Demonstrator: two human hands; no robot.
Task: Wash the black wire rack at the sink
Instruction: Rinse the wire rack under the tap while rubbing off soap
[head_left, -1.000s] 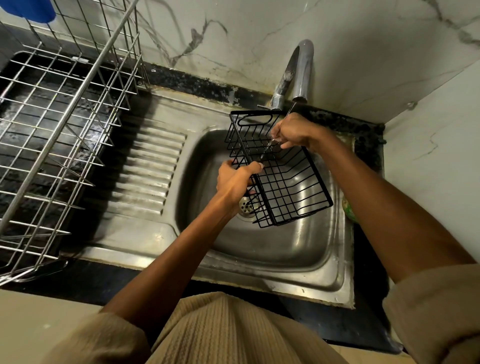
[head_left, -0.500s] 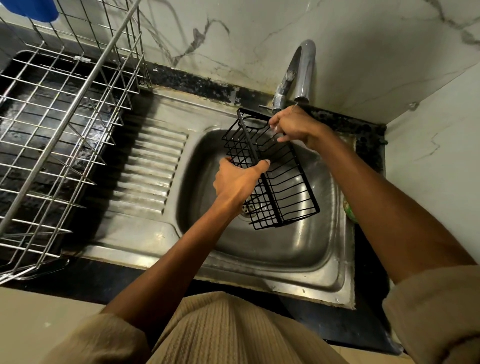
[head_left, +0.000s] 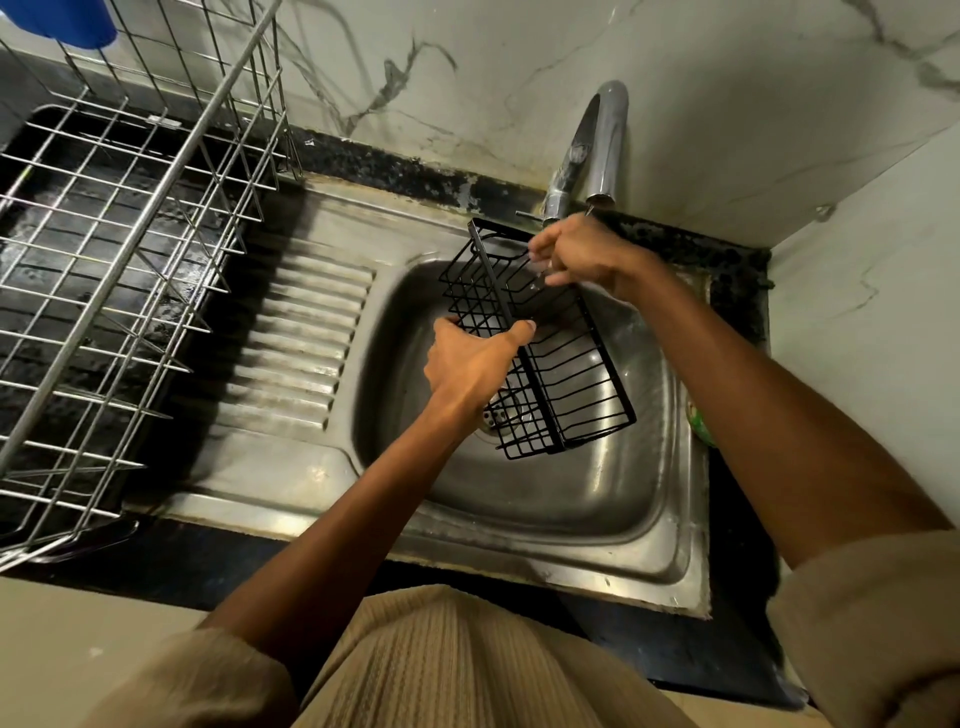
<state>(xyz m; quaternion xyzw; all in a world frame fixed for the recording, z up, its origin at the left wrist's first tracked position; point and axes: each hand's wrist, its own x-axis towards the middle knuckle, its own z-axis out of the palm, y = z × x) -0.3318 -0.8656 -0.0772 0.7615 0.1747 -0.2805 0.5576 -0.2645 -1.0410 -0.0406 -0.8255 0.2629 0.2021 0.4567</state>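
Observation:
The black wire rack (head_left: 576, 379) hangs tilted over the steel sink basin (head_left: 571, 499), its far end up under the chrome tap (head_left: 602, 145). My left hand (head_left: 467, 364) grips the rack's long top rail near the middle, thumb over the bar. My right hand (head_left: 576, 254) is at the rack's far end below the spout, fingers curled on the wires and blurred. A thin stream of water falls from the spout onto that hand. The drain (head_left: 498, 410) shows through the rack's mesh.
A silver wire dish rack (head_left: 119, 249) stands on the black counter at the left, with a blue object (head_left: 67, 21) at its top. The ribbed drainboard (head_left: 296, 338) lies between it and the basin. A green item (head_left: 701, 426) sits at the basin's right rim. Marble walls close the corner.
The rack has turned on its long axis, its open side rolling toward the right, and its far end has risen closer to the spout. My right hand moved up with that end.

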